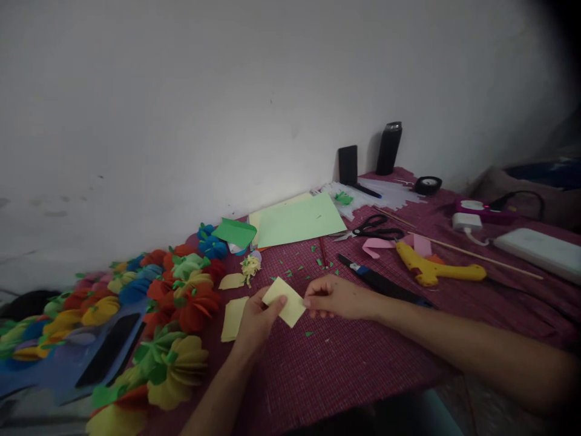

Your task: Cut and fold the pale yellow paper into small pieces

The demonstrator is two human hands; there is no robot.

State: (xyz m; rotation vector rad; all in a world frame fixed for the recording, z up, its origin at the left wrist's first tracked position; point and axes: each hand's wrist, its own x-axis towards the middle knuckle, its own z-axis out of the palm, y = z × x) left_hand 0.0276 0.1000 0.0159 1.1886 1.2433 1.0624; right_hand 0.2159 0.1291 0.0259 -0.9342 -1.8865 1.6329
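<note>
A pale yellow paper square (pixel 290 306) is held above the red checked cloth in front of me. My left hand (pixel 259 318) grips its left side, with the thumb pressed on top. At the right corner, the fingers of my right hand (pixel 333 297) are pinched together on the paper's edge. Beside my left hand lies a stack of yellow paper squares (pixel 232 319), and behind it another yellow piece (pixel 232 281). A small bunch of yellow paper curls (pixel 250 268) sits next to that piece.
Many colourful folded paper ornaments (pixel 181 297) crowd the left. Light green sheets (pixel 297 223) lie at the back, near scissors (pixel 372 229). On the right are a utility knife (pixel 381 281), a yellow glue gun (pixel 436 266), a white power bank (pixel 540 251) and a black bottle (pixel 389 149).
</note>
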